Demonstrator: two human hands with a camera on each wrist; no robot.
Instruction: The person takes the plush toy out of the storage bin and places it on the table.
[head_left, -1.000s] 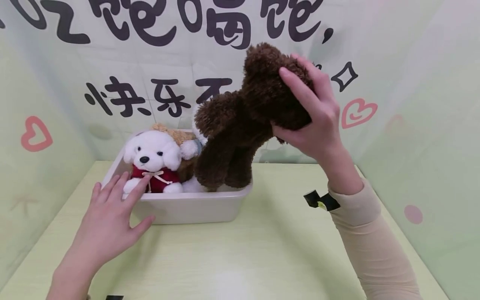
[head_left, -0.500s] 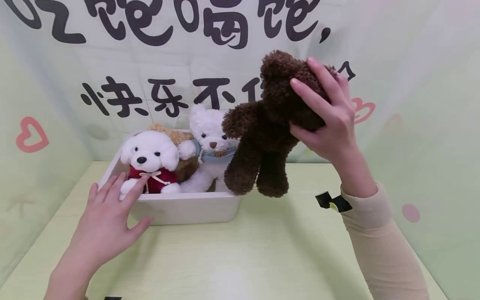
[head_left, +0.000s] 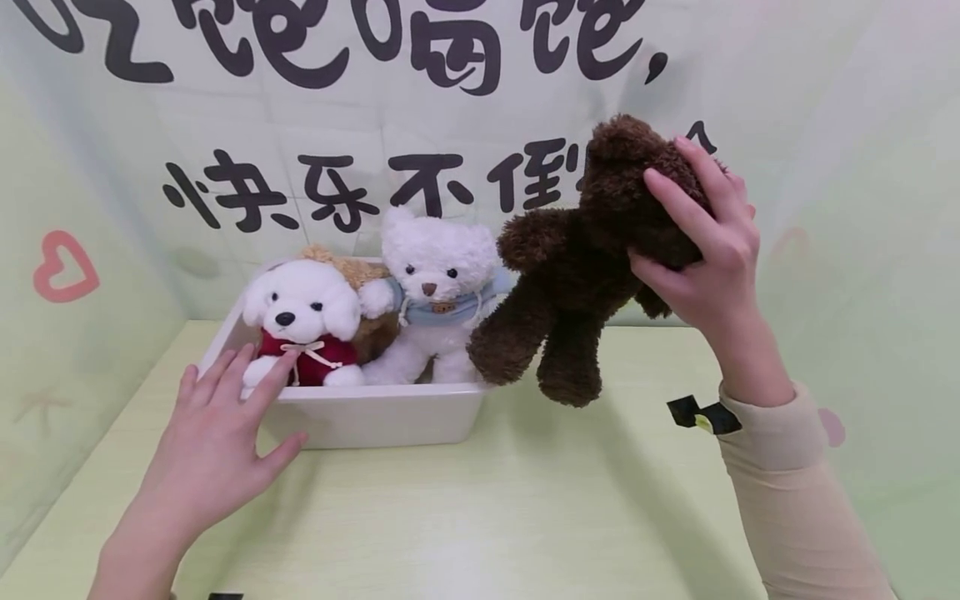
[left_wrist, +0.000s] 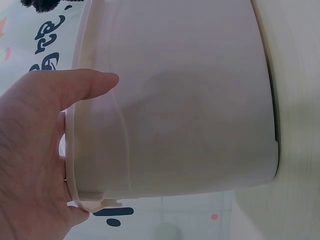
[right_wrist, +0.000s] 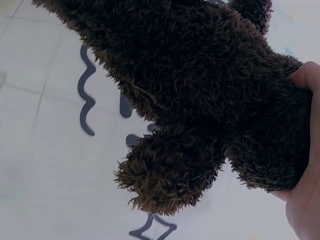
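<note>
In the head view my right hand (head_left: 716, 250) grips the head of a dark brown teddy bear (head_left: 585, 258), held up at the right end of a white plastic bin (head_left: 390, 412). The bear tilts, its legs hanging by the bin's right rim, its face hidden. Its shaggy fur (right_wrist: 195, 65) fills much of the right wrist view. My left hand (head_left: 213, 437) rests over the bin's front left rim, fingers straight and spread. In the left wrist view its thumb (left_wrist: 95, 84) lies by the outer wall. Inside sit a white plush dog (head_left: 303, 308) in red and a white teddy bear (head_left: 435, 267) in light blue.
A tan plush toy (head_left: 348, 271) lies behind the dog, mostly hidden. The bin stands on a pale wooden table (head_left: 465, 517). A printed backdrop (head_left: 315, 125) with dark lettering rises behind it, and pale green panels close off both sides.
My right hand has carried the brown bear rightward from over the bin and slightly lower, uncovering the white teddy bear. My left hand has stayed nearly in place.
</note>
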